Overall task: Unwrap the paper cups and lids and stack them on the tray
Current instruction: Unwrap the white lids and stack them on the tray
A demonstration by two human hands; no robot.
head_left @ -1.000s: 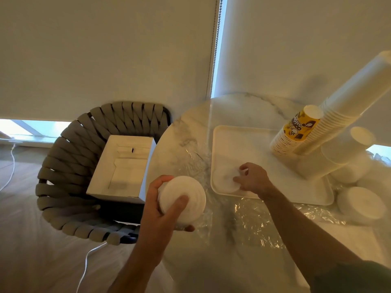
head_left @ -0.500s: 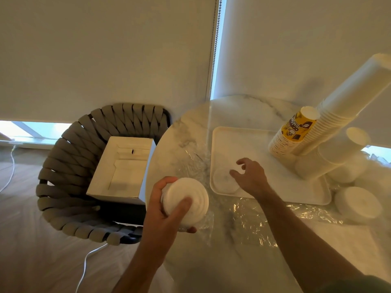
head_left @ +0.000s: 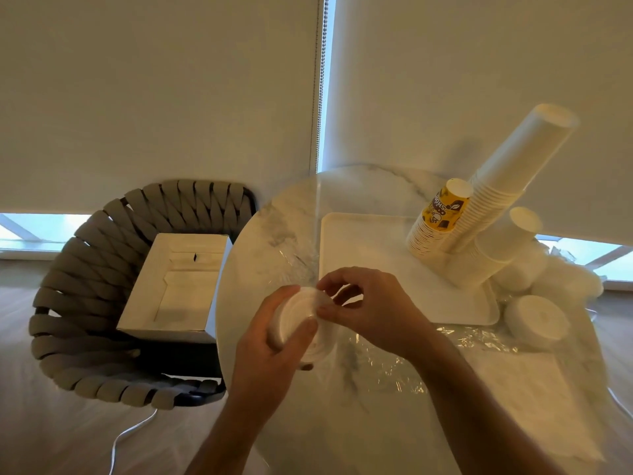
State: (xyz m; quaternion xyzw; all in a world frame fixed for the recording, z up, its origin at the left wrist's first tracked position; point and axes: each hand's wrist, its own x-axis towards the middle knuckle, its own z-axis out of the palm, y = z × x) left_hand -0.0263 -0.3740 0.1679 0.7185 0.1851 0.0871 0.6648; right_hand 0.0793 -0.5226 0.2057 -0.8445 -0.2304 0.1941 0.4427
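My left hand grips a stack of white lids over the marble table's left edge. My right hand has come to the stack and pinches its top lid at the rim with thumb and fingers. Behind the hands lies the white tray. On its right part stand stacks of paper cups upside down: a tall white stack, a yellow printed stack and a shorter white stack. The lid set on the tray earlier is hidden behind my right hand.
Clear plastic wrap lies crumpled on the table in front of the tray. More lid stacks sit right of the tray. An open white box rests on a woven chair at the left. A white cable runs on the floor.
My right hand left the lid on the tray and came back to the stack in my left hand. It now pinches the top lid. The left hand lifted the stack slightly toward the tray.
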